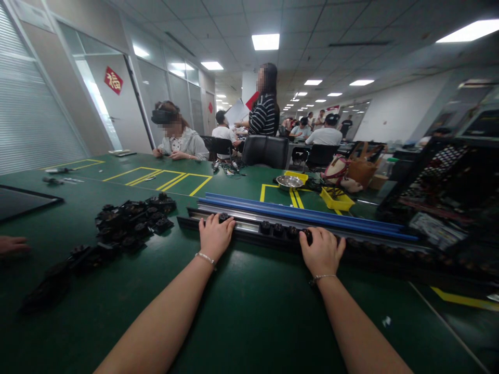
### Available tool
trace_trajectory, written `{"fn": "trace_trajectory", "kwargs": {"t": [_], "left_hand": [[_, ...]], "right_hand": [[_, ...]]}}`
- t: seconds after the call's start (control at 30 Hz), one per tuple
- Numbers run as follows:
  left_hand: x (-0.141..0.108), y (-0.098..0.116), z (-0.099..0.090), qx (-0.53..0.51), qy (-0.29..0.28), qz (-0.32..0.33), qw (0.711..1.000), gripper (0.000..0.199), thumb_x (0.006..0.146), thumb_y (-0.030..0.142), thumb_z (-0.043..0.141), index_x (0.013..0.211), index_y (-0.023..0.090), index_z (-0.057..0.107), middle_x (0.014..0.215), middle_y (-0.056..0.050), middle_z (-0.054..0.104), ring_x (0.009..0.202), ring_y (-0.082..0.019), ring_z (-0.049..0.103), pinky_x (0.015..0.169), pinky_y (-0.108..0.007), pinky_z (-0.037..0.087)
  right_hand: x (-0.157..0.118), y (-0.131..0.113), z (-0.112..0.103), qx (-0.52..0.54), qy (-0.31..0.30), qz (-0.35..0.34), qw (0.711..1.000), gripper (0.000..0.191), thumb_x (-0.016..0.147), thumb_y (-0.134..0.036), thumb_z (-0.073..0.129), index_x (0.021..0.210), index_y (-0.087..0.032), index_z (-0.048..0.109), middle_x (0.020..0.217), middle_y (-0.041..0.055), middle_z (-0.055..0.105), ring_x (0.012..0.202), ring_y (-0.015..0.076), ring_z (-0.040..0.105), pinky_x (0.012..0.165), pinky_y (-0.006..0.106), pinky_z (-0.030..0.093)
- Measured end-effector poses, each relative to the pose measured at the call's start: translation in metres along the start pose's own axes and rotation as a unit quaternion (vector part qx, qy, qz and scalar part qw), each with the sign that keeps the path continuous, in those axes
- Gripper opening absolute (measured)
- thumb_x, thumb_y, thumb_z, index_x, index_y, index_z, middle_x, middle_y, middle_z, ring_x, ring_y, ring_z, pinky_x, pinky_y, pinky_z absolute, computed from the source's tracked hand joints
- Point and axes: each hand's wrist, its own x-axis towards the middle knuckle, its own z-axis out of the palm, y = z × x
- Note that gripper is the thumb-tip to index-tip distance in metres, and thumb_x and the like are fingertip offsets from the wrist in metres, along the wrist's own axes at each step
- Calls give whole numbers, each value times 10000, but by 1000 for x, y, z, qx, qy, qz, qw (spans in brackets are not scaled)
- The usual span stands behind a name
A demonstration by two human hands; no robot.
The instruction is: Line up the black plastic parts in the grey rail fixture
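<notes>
A long black channel rail (245, 235) with a shiny metal inside lies across the green table. My left hand (216, 238) is closed over a small round black part (223, 217) near the rail's left end. Further right along the same rail, my right hand (322, 249) grips another black part (307, 236), its fingers bent over the top and partly hiding it. Between my hands several similar black parts (278, 229) sit in a row in the channel. More parts continue in the dark stretch to the right.
A pile of black parts (134, 223) spreads left of the rail. Behind it runs a blue rail (304, 212). A metal bowl (289, 181) and yellow bin (337, 199) stand farther back. Another person's hand (13, 245) shows at the left edge; a seated person (181, 137) works opposite.
</notes>
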Motion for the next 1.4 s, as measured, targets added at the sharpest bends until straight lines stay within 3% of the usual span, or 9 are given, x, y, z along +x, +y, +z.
{"fn": "trace_trajectory", "kwargs": {"t": [1.03,1.4], "left_hand": [[7,-19,4,41,-15,-67,997,442,907,499,264,1126,384,630,1270,-62,566,1226,-295,407,1015,-512,190],[10,-24,-1,25,-41,-85,995,425,910,478,278,1128,378,628,1282,-67,554,1231,-293,395,976,-506,264]], "right_hand": [[0,0,-3,4,10,-5,1000,378,845,-448,396,974,-176,625,1076,110,611,1041,263,481,1022,540,169],[0,2,-1,0,8,-10,1000,394,841,-463,374,974,-182,616,1076,109,603,1049,262,459,1019,525,141]]}}
